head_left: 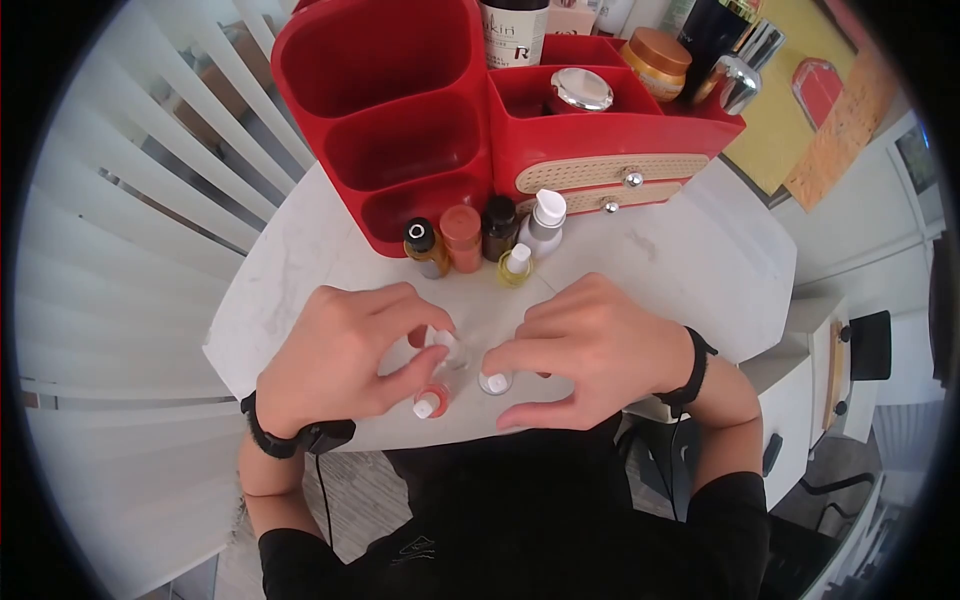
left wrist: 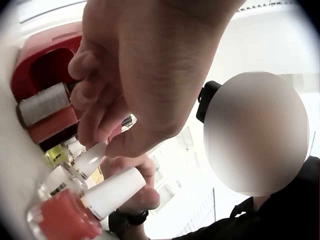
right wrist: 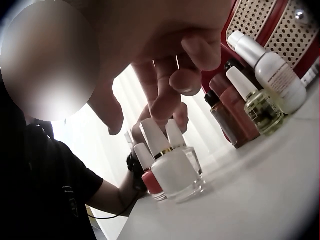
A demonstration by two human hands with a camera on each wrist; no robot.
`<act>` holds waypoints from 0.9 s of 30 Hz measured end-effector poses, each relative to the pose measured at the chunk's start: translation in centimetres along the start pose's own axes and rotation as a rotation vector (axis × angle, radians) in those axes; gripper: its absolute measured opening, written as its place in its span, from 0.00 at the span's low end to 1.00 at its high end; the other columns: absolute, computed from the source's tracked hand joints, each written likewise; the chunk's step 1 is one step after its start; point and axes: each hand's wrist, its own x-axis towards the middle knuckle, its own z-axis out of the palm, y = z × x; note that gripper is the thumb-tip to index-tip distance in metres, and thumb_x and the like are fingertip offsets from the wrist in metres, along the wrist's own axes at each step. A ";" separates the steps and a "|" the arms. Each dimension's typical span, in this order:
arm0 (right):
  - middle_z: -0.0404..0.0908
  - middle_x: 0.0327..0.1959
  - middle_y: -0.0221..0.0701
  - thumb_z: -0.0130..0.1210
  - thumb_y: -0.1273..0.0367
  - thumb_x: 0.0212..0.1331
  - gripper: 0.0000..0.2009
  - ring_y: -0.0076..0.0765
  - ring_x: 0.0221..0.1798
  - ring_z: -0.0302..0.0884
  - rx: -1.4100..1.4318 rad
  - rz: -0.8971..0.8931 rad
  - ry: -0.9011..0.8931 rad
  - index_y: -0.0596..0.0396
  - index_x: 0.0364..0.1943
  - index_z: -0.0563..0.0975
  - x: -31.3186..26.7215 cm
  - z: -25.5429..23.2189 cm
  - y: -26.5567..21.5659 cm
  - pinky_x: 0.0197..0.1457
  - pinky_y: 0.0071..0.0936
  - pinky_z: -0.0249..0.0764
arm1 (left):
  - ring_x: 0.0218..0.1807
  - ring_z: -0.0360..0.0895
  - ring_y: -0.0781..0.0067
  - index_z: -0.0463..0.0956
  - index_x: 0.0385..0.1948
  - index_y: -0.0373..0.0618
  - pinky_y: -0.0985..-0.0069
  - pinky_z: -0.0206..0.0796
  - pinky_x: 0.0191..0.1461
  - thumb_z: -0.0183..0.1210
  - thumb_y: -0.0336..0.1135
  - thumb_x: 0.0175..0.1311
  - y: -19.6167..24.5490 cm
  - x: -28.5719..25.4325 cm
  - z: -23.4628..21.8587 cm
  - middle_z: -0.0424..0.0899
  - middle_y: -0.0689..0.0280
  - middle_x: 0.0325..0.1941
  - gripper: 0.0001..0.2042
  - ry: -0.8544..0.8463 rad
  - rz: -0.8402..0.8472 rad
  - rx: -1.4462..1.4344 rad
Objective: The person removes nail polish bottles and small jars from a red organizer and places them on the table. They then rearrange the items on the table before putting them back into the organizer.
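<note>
Three small nail polish bottles with white caps stand near the table's front edge. My left hand (head_left: pixel 345 345) pinches the cap of the clear nail polish bottle (head_left: pixel 458 352) between thumb and forefinger. Just in front of that hand is the coral-red nail polish bottle (left wrist: pixel 65 217), its white cap leaning toward me in the head view. My right hand (head_left: pixel 590 355) hovers with thumb and forefinger spread on either side of the white nail polish bottle (right wrist: pixel 175 172). Its forefinger comes close to the cap (head_left: pixel 497 382), and nothing is held in it.
Behind the hands stand a dark-capped amber bottle (head_left: pixel 427 250), a coral tube (head_left: pixel 462 240), a dark bottle (head_left: pixel 499 230), a white pump bottle (head_left: pixel 543 225) and a yellowish nail polish bottle (head_left: pixel 514 266). A red organizer (head_left: pixel 590 140) with drawers holds more cosmetics. White blinds (head_left: pixel 130 300) hang at left.
</note>
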 end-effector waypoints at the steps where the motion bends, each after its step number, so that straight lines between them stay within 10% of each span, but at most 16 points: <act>1: 0.82 0.24 0.27 0.74 0.59 0.62 0.12 0.37 0.29 0.85 -0.004 -0.004 0.000 0.44 0.44 0.85 0.0 0.1 0.1 0.29 0.38 0.74 | 0.23 0.80 0.68 0.89 0.43 0.49 0.72 0.68 0.28 0.73 0.29 0.57 -0.1 0.0 -0.2 0.86 0.68 0.31 0.11 0.040 -0.042 0.045; 21: 0.88 0.26 0.30 0.70 0.66 0.70 0.09 0.40 0.26 0.87 -0.316 0.205 0.327 0.47 0.50 0.87 2.3 3.7 1.4 0.29 0.38 0.77 | 0.24 0.82 0.68 0.85 0.55 0.47 0.70 0.71 0.34 0.68 0.29 0.71 -1.0 -0.7 -1.5 0.91 0.64 0.31 0.13 0.236 -0.351 0.216; 27: 0.87 0.24 0.29 0.70 0.64 0.71 0.14 0.41 0.23 0.86 -0.459 0.190 0.392 0.46 0.57 0.84 2.1 4.2 1.5 0.27 0.38 0.77 | 0.23 0.64 0.87 0.88 0.51 0.44 0.81 0.55 0.30 0.69 0.29 0.70 1.3 -3.9 -0.6 0.83 0.74 0.30 0.10 0.225 -0.417 -0.132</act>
